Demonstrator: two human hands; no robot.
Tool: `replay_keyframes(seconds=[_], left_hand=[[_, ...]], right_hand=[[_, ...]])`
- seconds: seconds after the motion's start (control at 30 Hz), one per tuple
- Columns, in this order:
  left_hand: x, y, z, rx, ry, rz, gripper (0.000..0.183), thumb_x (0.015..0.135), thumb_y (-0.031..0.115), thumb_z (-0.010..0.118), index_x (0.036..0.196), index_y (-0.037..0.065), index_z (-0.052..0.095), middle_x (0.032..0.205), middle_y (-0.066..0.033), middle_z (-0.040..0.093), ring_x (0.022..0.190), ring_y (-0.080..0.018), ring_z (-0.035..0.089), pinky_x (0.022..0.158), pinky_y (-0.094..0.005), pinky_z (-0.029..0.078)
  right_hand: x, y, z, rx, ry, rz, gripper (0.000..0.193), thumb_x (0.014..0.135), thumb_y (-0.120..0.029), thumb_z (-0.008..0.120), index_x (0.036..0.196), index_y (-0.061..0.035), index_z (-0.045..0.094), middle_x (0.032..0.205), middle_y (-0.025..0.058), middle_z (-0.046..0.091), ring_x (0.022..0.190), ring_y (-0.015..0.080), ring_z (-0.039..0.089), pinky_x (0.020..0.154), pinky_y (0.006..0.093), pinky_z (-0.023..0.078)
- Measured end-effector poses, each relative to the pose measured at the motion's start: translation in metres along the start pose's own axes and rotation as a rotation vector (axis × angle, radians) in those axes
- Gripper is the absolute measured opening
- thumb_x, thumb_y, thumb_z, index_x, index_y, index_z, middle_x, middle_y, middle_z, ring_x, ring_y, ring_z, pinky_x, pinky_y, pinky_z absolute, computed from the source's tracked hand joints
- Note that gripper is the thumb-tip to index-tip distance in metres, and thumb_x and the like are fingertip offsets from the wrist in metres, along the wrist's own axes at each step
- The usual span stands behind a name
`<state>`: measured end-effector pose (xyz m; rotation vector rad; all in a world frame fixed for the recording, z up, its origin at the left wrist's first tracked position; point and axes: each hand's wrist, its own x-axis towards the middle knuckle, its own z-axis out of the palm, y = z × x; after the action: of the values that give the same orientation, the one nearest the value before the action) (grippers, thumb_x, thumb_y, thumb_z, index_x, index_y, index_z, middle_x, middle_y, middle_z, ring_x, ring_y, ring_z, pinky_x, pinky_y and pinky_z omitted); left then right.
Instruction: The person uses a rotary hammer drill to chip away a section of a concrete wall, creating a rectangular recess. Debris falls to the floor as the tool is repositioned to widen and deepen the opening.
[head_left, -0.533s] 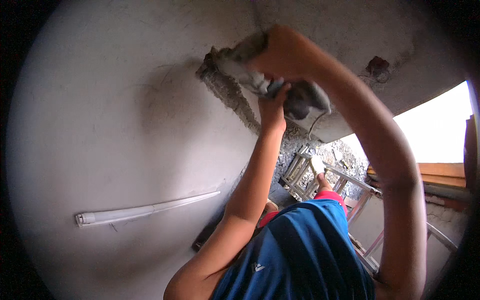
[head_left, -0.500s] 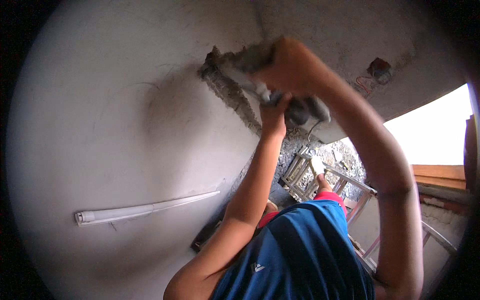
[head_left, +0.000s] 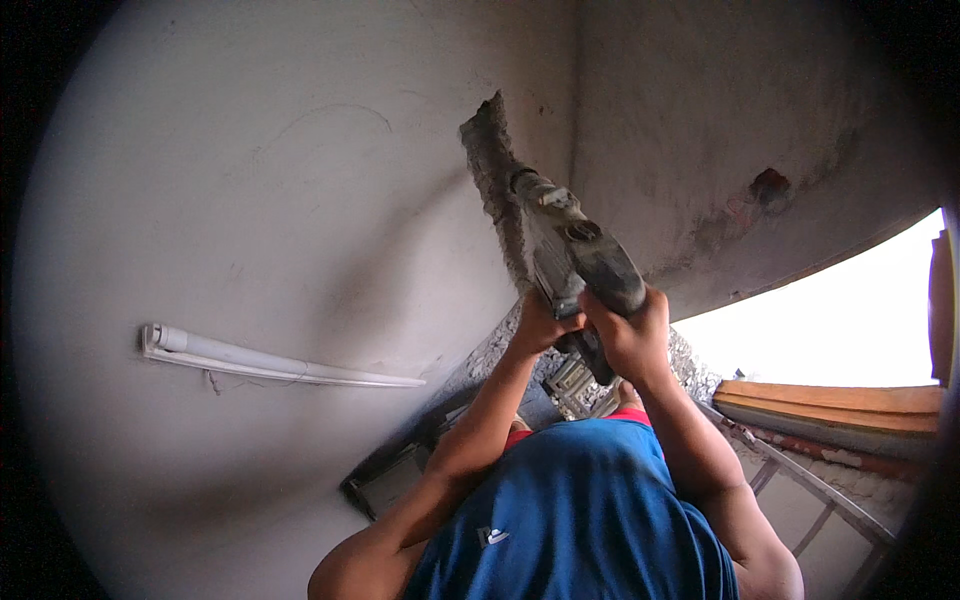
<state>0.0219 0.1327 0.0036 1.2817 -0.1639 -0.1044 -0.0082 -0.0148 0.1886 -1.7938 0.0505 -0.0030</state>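
Observation:
A dusty grey power hammer [head_left: 590, 245] points up and away from me, its nose at a rough channel [head_left: 490, 170] broken into the pale wall. Whether a bit touches the wall is hidden. My right hand [head_left: 638, 335] is closed around the rear grip. Beneath the body, my left hand [head_left: 540, 325] is closed on the hammer's lower side. Both arms reach up and forward, the hands close together.
A white tube light [head_left: 290, 372] is fixed to the left wall. On the right wall is a dark hole [head_left: 770, 188]. A metal ladder [head_left: 830, 505] stands below right, near an orange-brown ledge [head_left: 850, 398] under a bright opening. Grey rubble [head_left: 690, 350] lies below.
My right hand has come down from beside the channel to the hammer's rear grip. The hammer now points up along the channel, and the view has shifted.

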Motion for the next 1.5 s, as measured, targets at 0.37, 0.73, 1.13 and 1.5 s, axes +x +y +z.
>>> replay_keyframes(seconds=[0.37, 0.73, 1.13, 1.5], left_hand=[[-0.003, 0.052, 0.025, -0.062, -0.064, 0.181, 0.073, 0.068, 0.024, 0.094, 0.128, 0.000, 0.060, 0.118, -0.0094, 0.069, 0.109, -0.0213, 0.067, 0.096, -0.0383, 0.054], [0.032, 0.015, 0.020, -0.042, -0.056, 0.432, 0.083, 0.071, 0.032, 0.096, 0.138, 0.001, 0.057, 0.132, -0.0127, 0.067, 0.123, -0.0221, 0.063, 0.106, -0.0407, 0.050], [0.028, -0.009, 0.006, -0.493, -0.176, -0.027, 0.068, 0.078, 0.027, 0.093, 0.133, 0.003, 0.062, 0.132, -0.0128, 0.067, 0.122, -0.0227, 0.063, 0.102, -0.0421, 0.052], [0.039, 0.013, 0.006, -0.310, -0.212, 0.084, 0.059, 0.082, 0.019, 0.089, 0.132, 0.003, 0.061, 0.129, -0.0111, 0.067, 0.118, -0.0214, 0.065, 0.100, -0.0398, 0.053]], right_hand=[[-0.041, -0.057, -0.004, 0.004, 0.031, -0.072, 0.019, 0.088, -0.009, 0.074, 0.099, 0.0056, 0.070, 0.084, 0.0113, 0.076, 0.080, 0.0115, 0.069, 0.070, 0.0303, 0.055], [-0.017, -0.072, 0.029, -0.312, 0.084, -0.188, 0.026, 0.083, -0.014, 0.077, 0.101, 0.0033, 0.071, 0.086, 0.0205, 0.075, 0.082, 0.0278, 0.077, 0.070, 0.0378, 0.058], [-0.018, -0.079, 0.057, -0.452, 0.068, -0.205, 0.025, 0.080, -0.010, 0.079, 0.099, 0.0034, 0.071, 0.086, 0.0183, 0.075, 0.082, 0.0230, 0.076, 0.073, 0.0338, 0.058], [-0.003, -0.090, 0.047, -0.442, 0.080, -0.175, 0.026, 0.078, -0.008, 0.078, 0.100, 0.0039, 0.071, 0.086, 0.0189, 0.075, 0.081, 0.0249, 0.077, 0.071, 0.0347, 0.058]])
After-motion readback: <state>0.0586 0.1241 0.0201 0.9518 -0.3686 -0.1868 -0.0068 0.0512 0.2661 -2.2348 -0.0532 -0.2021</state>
